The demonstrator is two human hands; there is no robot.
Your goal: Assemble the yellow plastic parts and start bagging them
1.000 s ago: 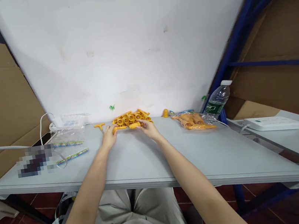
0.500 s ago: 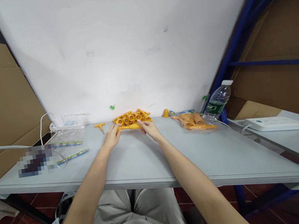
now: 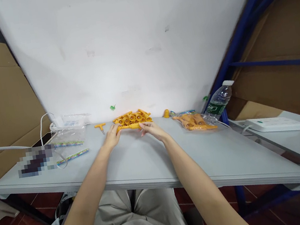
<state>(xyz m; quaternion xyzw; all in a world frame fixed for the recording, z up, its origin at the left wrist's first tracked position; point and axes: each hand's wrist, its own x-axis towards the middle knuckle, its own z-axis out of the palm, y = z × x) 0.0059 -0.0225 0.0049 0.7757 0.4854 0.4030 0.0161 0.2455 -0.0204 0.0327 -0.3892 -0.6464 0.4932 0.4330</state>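
Note:
Both hands hold a long yellow plastic piece level above the table; its left part looks ribbed and its right part thicker. My left hand is closed round the left end. At the right end, the fingers of my right hand pinch it. Just behind lies a heap of yellow plastic parts, several with round open cups facing me. A yellow T-shaped handle with a metal spiral, like a corkscrew, rests left of the heap. To the right stands a small yellow cup.
On the right are a clear bag of yellow parts, a water bottle leaning and a white power strip. Clear plastic bags, patterned strips and a white cable lie left. A white wall closes the back.
My right hand has turned about the right end of the yellow piece, its wrist shifting slightly right. The left hand stays nearly where it was.

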